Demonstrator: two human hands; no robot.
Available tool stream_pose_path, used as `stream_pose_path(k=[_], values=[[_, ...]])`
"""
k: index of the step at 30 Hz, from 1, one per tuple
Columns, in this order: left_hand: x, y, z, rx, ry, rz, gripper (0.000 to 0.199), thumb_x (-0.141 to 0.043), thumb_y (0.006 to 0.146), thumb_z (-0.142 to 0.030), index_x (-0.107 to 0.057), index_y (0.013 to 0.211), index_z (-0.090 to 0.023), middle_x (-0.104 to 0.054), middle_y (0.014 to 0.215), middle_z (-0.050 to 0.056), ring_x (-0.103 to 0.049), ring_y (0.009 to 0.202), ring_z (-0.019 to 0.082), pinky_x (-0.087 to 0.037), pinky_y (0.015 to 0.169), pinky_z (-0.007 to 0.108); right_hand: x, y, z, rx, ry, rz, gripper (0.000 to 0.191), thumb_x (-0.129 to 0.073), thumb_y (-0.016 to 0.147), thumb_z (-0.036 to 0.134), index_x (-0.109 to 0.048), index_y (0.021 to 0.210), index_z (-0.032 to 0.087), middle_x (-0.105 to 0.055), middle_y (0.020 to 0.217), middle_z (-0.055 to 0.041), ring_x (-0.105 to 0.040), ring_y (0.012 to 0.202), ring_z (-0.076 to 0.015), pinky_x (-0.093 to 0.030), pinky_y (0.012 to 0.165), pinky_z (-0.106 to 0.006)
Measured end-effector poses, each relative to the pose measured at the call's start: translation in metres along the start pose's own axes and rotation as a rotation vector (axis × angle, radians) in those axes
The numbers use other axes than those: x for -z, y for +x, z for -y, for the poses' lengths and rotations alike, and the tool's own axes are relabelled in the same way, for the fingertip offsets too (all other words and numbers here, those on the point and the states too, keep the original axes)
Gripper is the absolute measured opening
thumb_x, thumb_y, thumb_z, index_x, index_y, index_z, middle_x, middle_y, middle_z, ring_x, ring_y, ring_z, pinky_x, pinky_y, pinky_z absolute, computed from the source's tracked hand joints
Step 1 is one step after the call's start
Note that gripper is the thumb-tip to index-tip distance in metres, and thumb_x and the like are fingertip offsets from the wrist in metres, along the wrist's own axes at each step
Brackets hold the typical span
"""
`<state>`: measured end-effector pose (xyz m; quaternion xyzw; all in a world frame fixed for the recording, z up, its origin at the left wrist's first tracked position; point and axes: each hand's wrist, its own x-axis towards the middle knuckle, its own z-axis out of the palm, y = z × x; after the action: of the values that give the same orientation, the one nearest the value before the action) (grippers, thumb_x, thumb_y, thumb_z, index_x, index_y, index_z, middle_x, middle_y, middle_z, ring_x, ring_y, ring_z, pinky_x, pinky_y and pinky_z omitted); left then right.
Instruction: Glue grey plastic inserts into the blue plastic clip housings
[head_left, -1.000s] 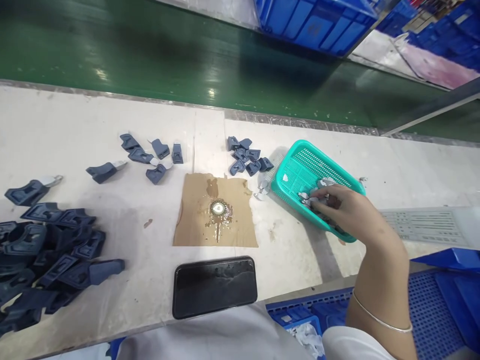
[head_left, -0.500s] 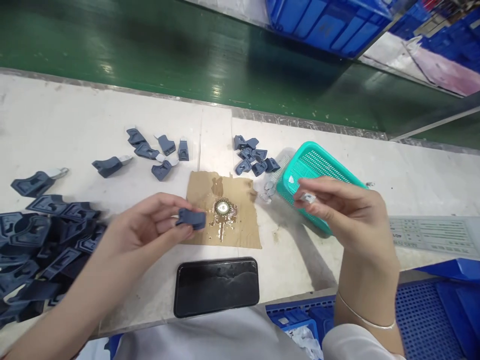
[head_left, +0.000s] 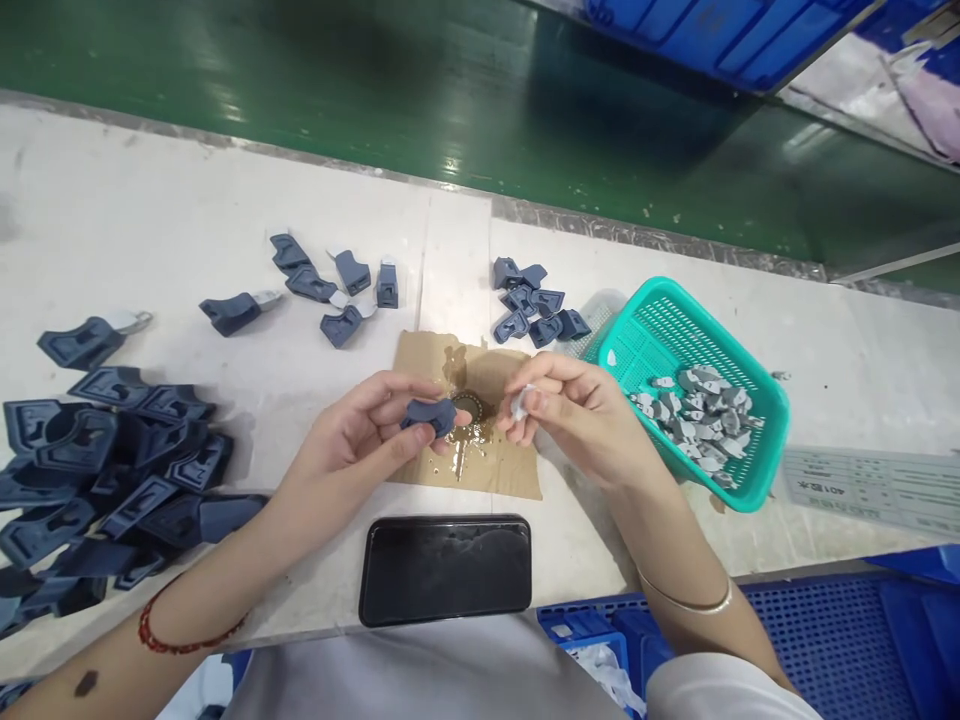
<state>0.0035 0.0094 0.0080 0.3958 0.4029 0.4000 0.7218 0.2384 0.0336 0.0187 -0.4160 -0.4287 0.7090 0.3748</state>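
My left hand (head_left: pixel 375 430) pinches a dark blue-grey plastic part (head_left: pixel 428 418) between thumb and fingers, over the left side of a brown cardboard piece (head_left: pixel 420 355). Opposite it, my right hand (head_left: pixel 574 405) holds a small light grey piece (head_left: pixel 523 402) in its fingertips; the two pieces are apart. Between the hands, a small round dish (head_left: pixel 468 406) sits on the cardboard, partly hidden by my left fingers, with wet, shiny liquid around it. To the right, a green basket (head_left: pixel 772 440) holds many similar small grey pieces (head_left: pixel 709 405).
A heap of dark blue-grey parts (head_left: pixel 112 470) covers the left of the table. Several more parts (head_left: pixel 341 325) with pale pieces attached lie beyond, and a small cluster (head_left: pixel 532 300) is behind the cardboard. A black phone (head_left: pixel 446 570) lies at the front edge. Blue crates (head_left: pixel 735 40) stand at the back.
My right hand has moved left from above the green basket with the small grey piece, nearing my left hand. My left hand has shifted right with the dark part. The view has shifted slightly.
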Motion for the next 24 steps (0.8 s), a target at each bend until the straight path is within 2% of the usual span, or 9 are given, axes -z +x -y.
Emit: stream_pose_path(k=[2, 5, 8, 11, 16, 19, 24], values=[[-0.001, -0.001, 0.002, 0.008, 0.027, -0.008, 0.014, -0.073, 0.091, -0.015, -0.073, 0.102, -0.024, -0.082, 0.101, 0.002, -0.077, 0.084, 0.012, -0.064, 0.076, 0.020, -0.001, 0.001, -0.004, 0.002, -0.010, -0.038, 0.029, -0.086, 0.081, 0.042, -0.068, 0.082, 0.018, -0.074, 0.065, 0.0017, -0.065, 0.050, -0.0078, -0.053, 0.047, -0.016], [-0.002, -0.001, 0.004, 0.010, 0.029, -0.033, 0.013, -0.075, 0.089, -0.015, -0.073, 0.098, -0.023, -0.080, 0.098, 0.001, -0.076, 0.082, 0.012, -0.064, 0.072, 0.020, -0.003, 0.003, -0.007, -0.003, -0.056, -0.101, 0.039, -0.086, 0.079, 0.048, -0.060, 0.074, 0.020, -0.064, 0.055, 0.0056, -0.051, 0.041, -0.0054, -0.038, 0.037, -0.015], [-0.003, -0.001, 0.005, 0.001, -0.009, -0.039, 0.015, -0.076, 0.087, -0.012, -0.071, 0.096, -0.022, -0.080, 0.094, 0.000, -0.076, 0.081, 0.012, -0.063, 0.075, 0.020, -0.007, 0.004, -0.009, 0.026, -0.142, -0.158, 0.044, -0.086, 0.078, 0.050, -0.055, 0.068, 0.020, -0.055, 0.048, 0.0079, -0.041, 0.039, -0.0045, -0.029, 0.037, -0.017], [-0.005, 0.000, 0.004, -0.010, -0.014, -0.050, 0.018, -0.077, 0.083, -0.008, -0.072, 0.093, -0.021, -0.080, 0.091, 0.000, -0.076, 0.088, 0.011, -0.061, 0.079, 0.017, -0.013, 0.004, -0.012, 0.104, -0.247, -0.242, 0.040, -0.086, 0.079, 0.047, -0.059, 0.068, 0.020, -0.052, 0.047, 0.0078, -0.039, 0.041, -0.0050, -0.029, 0.041, -0.019], [-0.008, -0.001, -0.001, 0.021, -0.042, -0.044, 0.015, -0.072, 0.088, -0.007, -0.073, 0.095, -0.019, -0.083, 0.092, 0.000, -0.077, 0.092, 0.010, -0.058, 0.081, 0.013, -0.015, 0.004, -0.021, 0.200, -0.383, -0.374, 0.027, -0.084, 0.082, 0.040, -0.067, 0.073, 0.020, -0.054, 0.053, 0.0057, -0.040, 0.048, -0.0076, -0.031, 0.047, -0.023], [-0.007, -0.002, -0.001, 0.006, -0.049, -0.024, 0.014, -0.072, 0.089, -0.006, -0.074, 0.095, -0.019, -0.083, 0.095, 0.001, -0.076, 0.090, 0.009, -0.058, 0.080, 0.014, -0.013, 0.003, -0.027, 0.238, -0.452, -0.374, 0.022, -0.077, 0.090, 0.037, -0.069, 0.078, 0.021, -0.057, 0.060, 0.0037, -0.046, 0.054, -0.0096, -0.036, 0.051, -0.024], [-0.004, -0.002, 0.002, -0.053, -0.027, 0.000, 0.010, -0.068, 0.094, -0.012, -0.073, 0.098, -0.020, -0.080, 0.095, 0.000, -0.072, 0.082, 0.009, -0.059, 0.081, 0.017, -0.012, 0.001, -0.031, 0.297, -0.594, -0.304, 0.017, -0.066, 0.099, 0.033, -0.066, 0.087, 0.021, -0.060, 0.068, 0.0034, -0.054, 0.060, -0.0103, -0.042, 0.057, -0.025]])
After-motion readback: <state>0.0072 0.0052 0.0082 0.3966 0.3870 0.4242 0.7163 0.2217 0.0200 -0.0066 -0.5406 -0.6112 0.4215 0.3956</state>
